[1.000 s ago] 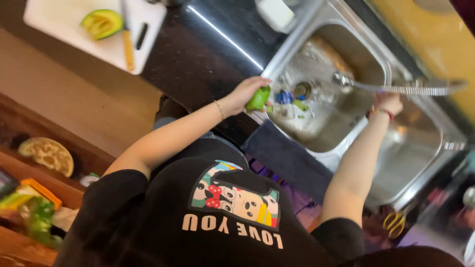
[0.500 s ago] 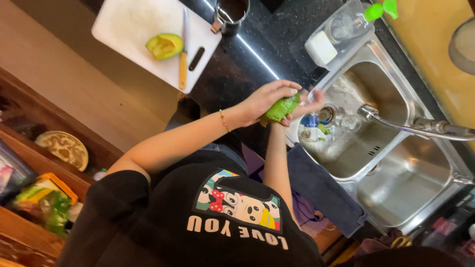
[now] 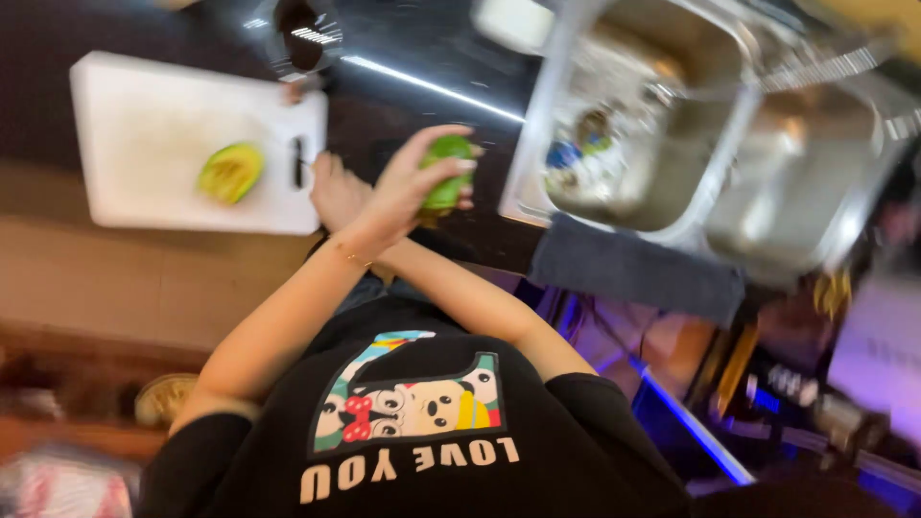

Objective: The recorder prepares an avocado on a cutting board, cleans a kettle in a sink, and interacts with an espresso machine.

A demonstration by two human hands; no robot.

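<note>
My left hand (image 3: pixel 403 192) is raised over the dark counter and grips a green avocado piece (image 3: pixel 447 173) between thumb and fingers. Crossing under my left forearm, my right hand (image 3: pixel 336 187) rests at the right edge of the white cutting board (image 3: pixel 153 115). Its fingers are blurred and partly covered, so I cannot tell what they hold. A cut avocado half (image 3: pixel 230 173) lies face up on the board.
A steel double sink (image 3: pixel 729 182) is at the upper right, with small items (image 3: pixel 585 144) in its left basin and a faucet (image 3: pixel 825 67) above. A dark cloth (image 3: pixel 633 269) hangs over the sink's front edge. A metal cup (image 3: pixel 302 38) stands behind the board.
My left hand has carried the avocado piece from the sink toward the counter. My right hand left the faucet and crossed under to the board's edge. The knife on the board is out of sight.
</note>
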